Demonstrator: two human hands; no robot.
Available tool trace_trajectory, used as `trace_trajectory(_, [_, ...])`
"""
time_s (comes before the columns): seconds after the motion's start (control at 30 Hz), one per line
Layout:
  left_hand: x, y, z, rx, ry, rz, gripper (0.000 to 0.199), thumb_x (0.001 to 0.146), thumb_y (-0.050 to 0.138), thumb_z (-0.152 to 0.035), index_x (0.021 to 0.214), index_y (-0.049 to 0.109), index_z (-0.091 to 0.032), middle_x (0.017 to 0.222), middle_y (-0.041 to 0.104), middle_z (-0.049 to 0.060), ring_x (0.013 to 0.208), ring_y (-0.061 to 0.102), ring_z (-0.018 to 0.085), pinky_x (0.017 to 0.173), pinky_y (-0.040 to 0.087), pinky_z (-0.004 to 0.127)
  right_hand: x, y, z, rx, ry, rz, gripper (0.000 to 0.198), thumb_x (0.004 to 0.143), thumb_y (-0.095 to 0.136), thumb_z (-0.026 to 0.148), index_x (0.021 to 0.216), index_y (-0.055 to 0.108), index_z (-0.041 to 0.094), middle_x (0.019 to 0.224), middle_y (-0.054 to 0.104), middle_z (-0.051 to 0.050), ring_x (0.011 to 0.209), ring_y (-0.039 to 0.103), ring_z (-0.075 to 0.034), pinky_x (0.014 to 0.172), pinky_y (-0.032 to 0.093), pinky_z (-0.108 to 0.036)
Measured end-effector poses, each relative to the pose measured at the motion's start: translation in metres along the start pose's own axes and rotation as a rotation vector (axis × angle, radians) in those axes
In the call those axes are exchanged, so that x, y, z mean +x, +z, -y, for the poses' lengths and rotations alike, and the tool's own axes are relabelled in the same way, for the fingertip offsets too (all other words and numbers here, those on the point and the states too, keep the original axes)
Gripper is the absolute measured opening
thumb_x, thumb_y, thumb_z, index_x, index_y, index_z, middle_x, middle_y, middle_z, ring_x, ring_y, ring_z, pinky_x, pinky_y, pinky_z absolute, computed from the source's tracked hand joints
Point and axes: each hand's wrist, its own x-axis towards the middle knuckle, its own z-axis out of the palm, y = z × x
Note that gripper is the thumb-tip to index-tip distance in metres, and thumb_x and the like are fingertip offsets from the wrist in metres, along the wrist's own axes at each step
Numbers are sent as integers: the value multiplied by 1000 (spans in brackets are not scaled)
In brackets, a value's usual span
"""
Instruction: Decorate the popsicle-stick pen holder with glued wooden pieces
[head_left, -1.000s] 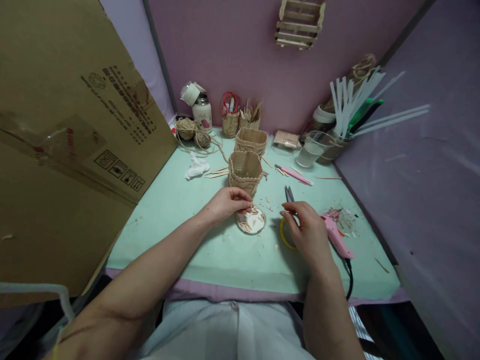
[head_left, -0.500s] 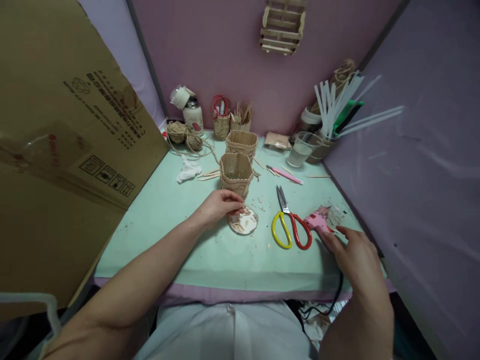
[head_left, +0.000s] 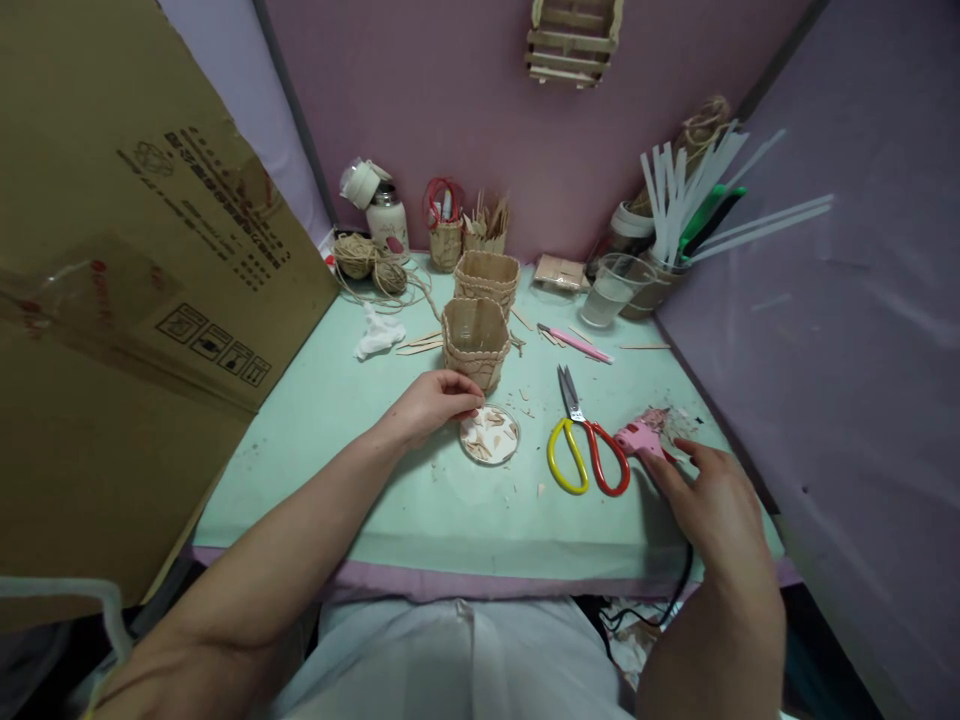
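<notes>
My left hand (head_left: 435,408) is closed in a pinch over the edge of a small round dish (head_left: 466,449) that holds wooden chips. Whatever the fingertips hold, if anything, is too small to make out. Just behind them stands a woven-look basket (head_left: 480,362) with a braided rim, and a second similar basket (head_left: 487,265) is behind it. My right hand (head_left: 709,495) is around the handle of a pink glue gun (head_left: 639,437), thumb on one side and index finger on the other. The gun rests on the table, its handle mostly hidden. Scissors (head_left: 576,415) with yellow and red handles lie left of it.
A large cardboard box (head_left: 187,250) walls the left side. Along the back are twine balls (head_left: 356,257), a bottle (head_left: 388,225), stick holders (head_left: 484,240), a clear cup (head_left: 604,300) and a pot with white glue sticks (head_left: 664,215). A pink pen-like tool (head_left: 577,344) lies behind the scissors.
The view has shifted slightly. My left fingertips have drawn a little away from the dish, uncovering more chips. My right hand has come slightly closer around the glue gun.
</notes>
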Motion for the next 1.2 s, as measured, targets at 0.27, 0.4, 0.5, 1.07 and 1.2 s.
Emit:
trace_trajectory(0.27, [-10,-6,8,125,39,33,12,66,69,-18,76,65,-13,64,62,2,59,57,10,53,40,22,-11,-2,69,316,-344,16,23,88,50,36,96,66,21,97,67,-9,92,60,-24,82,44,-39])
trace_trajectory(0.4, [-12,-12,12,192,99,29,13,67,66,-22,77,66,-14,66,63,3,61,57,12,52,39,22,-9,5,108,270,-507,181,15,89,53,25,93,67,23,93,66,-7,91,57,-24,80,38,-38])
trace_trajectory(0.5, [-12,-16,11,221,145,9,14,67,65,-24,77,66,-14,70,63,3,63,57,12,53,40,22,-2,11,126,176,-573,281,14,88,54,19,88,68,23,91,65,-5,91,56,-23,81,32,-38])
trace_trajectory(1.07, [-12,-18,10,232,155,-4,15,66,64,-23,78,66,-14,70,63,2,63,55,12,56,38,23,20,22,160,43,-779,496,22,85,53,7,77,68,21,81,64,-4,84,54,-20,75,26,-33])
trace_trajectory(1.2, [-11,-18,11,221,165,3,14,66,64,-21,78,66,-13,70,63,2,64,55,12,59,39,24,25,26,164,47,-813,476,21,86,53,8,80,68,21,81,65,-4,85,54,-20,75,26,-33])
